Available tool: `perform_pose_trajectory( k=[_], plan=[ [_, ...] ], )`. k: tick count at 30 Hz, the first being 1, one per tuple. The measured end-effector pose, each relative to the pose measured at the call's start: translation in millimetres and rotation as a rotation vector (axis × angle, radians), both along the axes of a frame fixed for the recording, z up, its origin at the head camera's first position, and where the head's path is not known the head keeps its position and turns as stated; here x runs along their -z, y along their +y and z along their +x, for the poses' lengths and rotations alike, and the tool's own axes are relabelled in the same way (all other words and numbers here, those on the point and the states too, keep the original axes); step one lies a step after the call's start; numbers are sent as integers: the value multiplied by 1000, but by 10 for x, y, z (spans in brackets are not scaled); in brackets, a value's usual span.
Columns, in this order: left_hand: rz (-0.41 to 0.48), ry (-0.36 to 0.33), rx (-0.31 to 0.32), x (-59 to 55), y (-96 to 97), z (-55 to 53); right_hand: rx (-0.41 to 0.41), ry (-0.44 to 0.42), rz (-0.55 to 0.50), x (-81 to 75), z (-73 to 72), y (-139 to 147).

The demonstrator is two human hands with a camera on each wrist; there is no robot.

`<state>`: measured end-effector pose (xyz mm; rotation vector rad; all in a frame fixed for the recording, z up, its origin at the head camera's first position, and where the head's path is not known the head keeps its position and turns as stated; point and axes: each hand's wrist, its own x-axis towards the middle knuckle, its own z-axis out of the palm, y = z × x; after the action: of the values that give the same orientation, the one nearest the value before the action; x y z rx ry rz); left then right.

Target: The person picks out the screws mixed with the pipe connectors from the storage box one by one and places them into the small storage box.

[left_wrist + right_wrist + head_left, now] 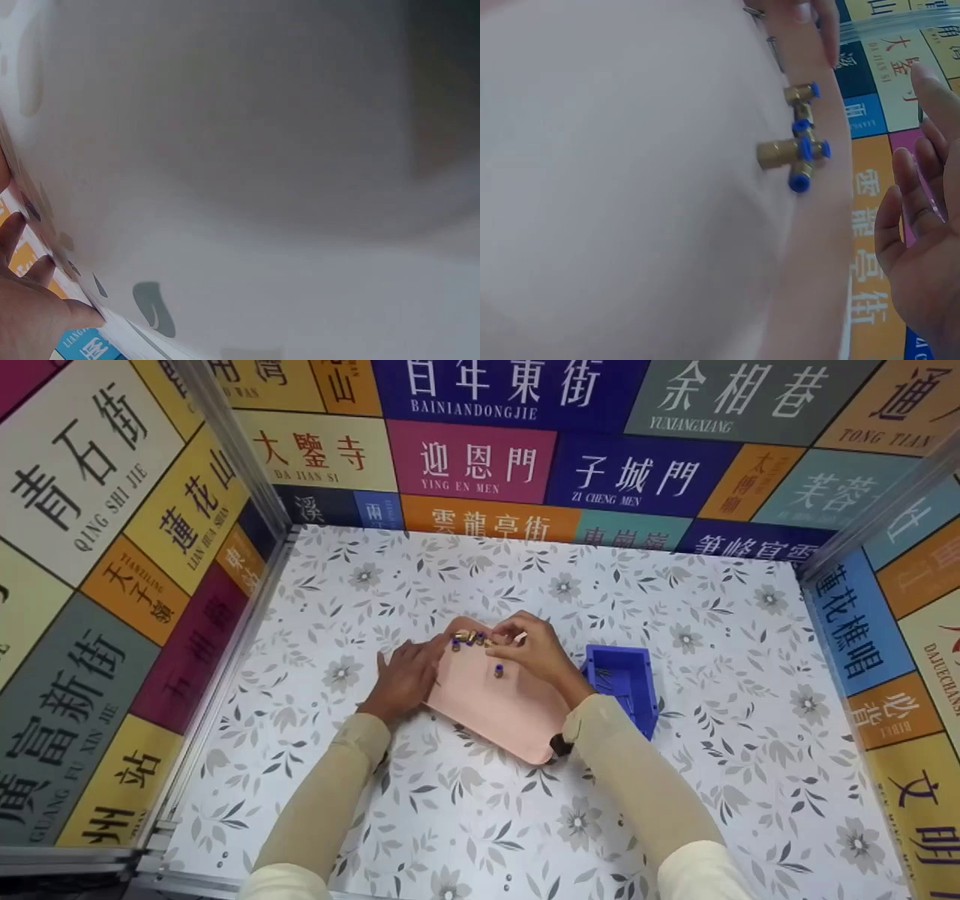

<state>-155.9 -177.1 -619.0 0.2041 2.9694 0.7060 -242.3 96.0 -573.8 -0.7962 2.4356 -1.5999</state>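
A shallow pink tray [487, 705] lies slanted on the table. My left hand [409, 675] holds its left rim, one fingertip inside the wall; in the left wrist view the other fingers [45, 270] are spread. Several brass fittings with blue ends [802, 142] cluster along the tray's far wall, and a single fitting [499, 670] sits apart nearer the middle. Over the tray, beside the cluster, is my right hand [536, 649], thumb and forefinger brought together. A thin dark piece like a screw [921, 112] shows between them in the right wrist view.
Right of the tray stands a blue bin [651, 686] with several thin screws [603, 679] inside. Small screws [775, 54] also lie in the tray by its wall. A dark object [559, 745] touches the tray's near right corner. Sign-printed panels [472, 461] enclose the flowered table.
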Motion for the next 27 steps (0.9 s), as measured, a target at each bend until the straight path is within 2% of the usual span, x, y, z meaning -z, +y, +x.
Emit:
perform_pose_trajectory(
  k=[12,20,27],
  plan=[
    [15,-10,10,-14,-7,-2,85,59,48,-243,34,679],
    [6,-32,-8,-52,-10,-1,195,83,20,-230,77,1156],
    [13,4,-2,-17,7,4,283,83,72,-197,144,1495]
  ],
)
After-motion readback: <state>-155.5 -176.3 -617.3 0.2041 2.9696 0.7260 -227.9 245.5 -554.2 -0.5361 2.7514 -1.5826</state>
